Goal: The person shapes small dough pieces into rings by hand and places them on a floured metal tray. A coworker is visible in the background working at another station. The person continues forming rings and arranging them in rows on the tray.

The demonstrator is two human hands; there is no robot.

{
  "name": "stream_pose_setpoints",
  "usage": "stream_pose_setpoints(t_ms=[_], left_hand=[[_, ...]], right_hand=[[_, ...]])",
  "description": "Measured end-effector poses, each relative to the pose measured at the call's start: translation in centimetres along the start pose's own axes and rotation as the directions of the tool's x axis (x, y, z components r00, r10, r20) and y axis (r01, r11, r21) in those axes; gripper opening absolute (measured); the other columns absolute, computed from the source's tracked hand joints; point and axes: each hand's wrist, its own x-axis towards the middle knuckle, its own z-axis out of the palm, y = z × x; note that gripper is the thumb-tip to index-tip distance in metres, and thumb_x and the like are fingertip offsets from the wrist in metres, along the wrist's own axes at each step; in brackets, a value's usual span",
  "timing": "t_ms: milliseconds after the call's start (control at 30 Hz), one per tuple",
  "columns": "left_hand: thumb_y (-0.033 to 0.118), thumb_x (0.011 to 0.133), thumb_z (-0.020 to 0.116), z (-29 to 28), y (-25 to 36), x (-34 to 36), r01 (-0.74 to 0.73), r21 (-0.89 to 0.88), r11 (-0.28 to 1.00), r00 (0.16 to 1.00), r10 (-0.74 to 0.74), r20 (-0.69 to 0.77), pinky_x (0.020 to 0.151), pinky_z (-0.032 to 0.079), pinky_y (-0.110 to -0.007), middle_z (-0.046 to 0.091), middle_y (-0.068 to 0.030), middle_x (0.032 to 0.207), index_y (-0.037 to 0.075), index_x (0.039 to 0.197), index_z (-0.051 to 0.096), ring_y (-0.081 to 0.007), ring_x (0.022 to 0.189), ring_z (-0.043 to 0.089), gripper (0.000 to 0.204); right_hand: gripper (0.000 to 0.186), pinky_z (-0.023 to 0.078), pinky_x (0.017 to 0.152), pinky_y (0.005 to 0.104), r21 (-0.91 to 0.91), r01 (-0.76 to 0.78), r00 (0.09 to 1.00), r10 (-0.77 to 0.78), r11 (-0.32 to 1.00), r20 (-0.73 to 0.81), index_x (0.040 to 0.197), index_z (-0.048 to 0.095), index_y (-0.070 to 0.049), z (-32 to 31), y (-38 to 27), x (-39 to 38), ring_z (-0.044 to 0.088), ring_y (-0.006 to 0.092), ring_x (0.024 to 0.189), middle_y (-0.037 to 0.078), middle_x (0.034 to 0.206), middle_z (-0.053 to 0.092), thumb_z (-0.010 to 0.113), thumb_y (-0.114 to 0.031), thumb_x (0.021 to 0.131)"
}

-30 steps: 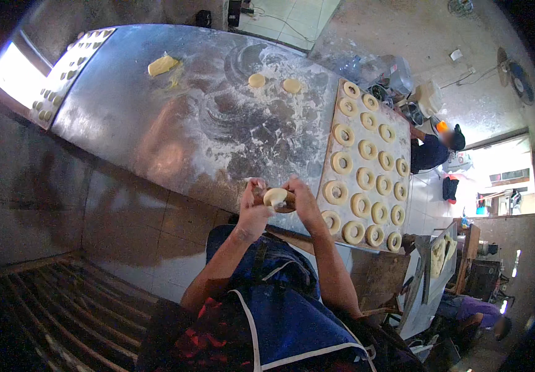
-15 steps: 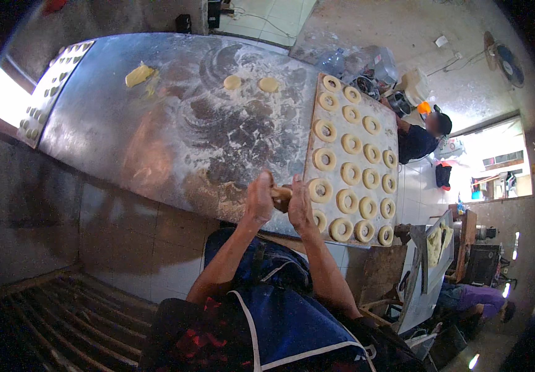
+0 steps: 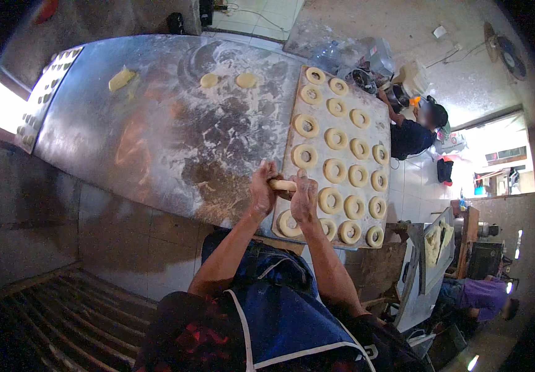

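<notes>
Between my two hands, just above the near left edge of the tray, is a dough ring [image 3: 281,185] seen nearly edge-on. My left hand [image 3: 263,186] is closed round its left side. On its right side my right hand [image 3: 304,195] also grips it, with the fingers curled. The pale tray [image 3: 317,177] beneath carries rows of raw dough rings, several of them close to my right hand. Two flat dough rounds, a left one [image 3: 209,80] and a right one [image 3: 246,80], lie on the floured metal table [image 3: 87,124].
A yellow dough lump [image 3: 121,79] sits farther left on the table. Another tray [image 3: 30,127] with small pieces stands at the far left end. Beyond the ring tray's right edge is a person in dark clothes [image 3: 413,137]. A slatted rack [image 3: 75,322] is at lower left.
The dough ring has tilted nearly level between my hands, and my fingers have curled round it. The table and tray have shifted left in view. The person at right has raised an arm.
</notes>
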Motion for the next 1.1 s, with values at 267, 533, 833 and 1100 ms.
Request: stream_pose_setpoints(t_ms=[267, 533, 833, 1100], left_hand=[[0.042, 0.098, 0.038, 6.0, -2.2, 2.1, -0.173, 0.364, 0.915, 0.983, 0.182, 0.008, 0.059, 0.041, -0.036, 0.049, -0.002, 0.071, 0.001, 0.082, 0.053, -0.0152, 0.066, 0.046, 0.046], [0.021, 0.095, 0.045, 14.2, -6.4, 7.0, -0.194, 0.565, 0.802, 0.981, 0.149, 0.125, 0.072, 0.041, -0.039, 0.055, -0.0104, 0.083, 0.001, 0.094, 0.055, -0.023, 0.076, 0.052, 0.023], [0.042, 0.097, 0.038, 23.8, -10.4, 13.1, 0.146, 0.046, 0.988, 0.975, -0.152, 0.162, 0.053, 0.036, -0.031, 0.044, 0.0001, 0.065, 0.005, 0.074, 0.048, -0.0118, 0.062, 0.043, 0.045], [0.039, 0.097, 0.038, 30.0, -13.1, 16.1, 0.022, 0.308, 0.951, 0.966, -0.1, 0.239, 0.056, 0.039, -0.034, 0.046, -0.0082, 0.062, 0.002, 0.073, 0.048, -0.0164, 0.063, 0.043, 0.045]], right_hand=[[0.061, 0.032, 0.051, 0.0361, 0.282, -0.25, 0.964, 0.265, 0.926, -0.016, 0.066, 0.047, 0.0, -5.6, 4.1, 3.3, 0.035, 0.0135, 0.056, 0.002, 0.057, 0.04, 0.034, -0.05, 0.099], [0.076, 0.043, 0.055, 0.0275, 0.134, -0.183, 0.98, 0.191, 0.974, -0.051, 0.084, 0.063, 0.004, -14.5, 7.0, 8.2, 0.049, 0.0124, 0.06, 0.005, 0.07, 0.057, 0.029, -0.064, 0.095], [0.064, 0.035, 0.05, 0.0393, 0.053, -0.156, 0.979, 0.161, 0.986, -0.123, 0.059, 0.046, 0.003, -22.2, 8.0, 14.3, 0.038, 0.0168, 0.051, 0.008, 0.048, 0.041, 0.042, -0.047, 0.098], [0.053, 0.035, 0.051, 0.0317, 0.203, -0.111, 0.95, 0.164, 0.973, -0.265, 0.059, 0.046, -0.003, -26.3, 9.2, 19.4, 0.04, 0.0108, 0.057, -0.001, 0.056, 0.041, 0.046, -0.04, 0.097]])
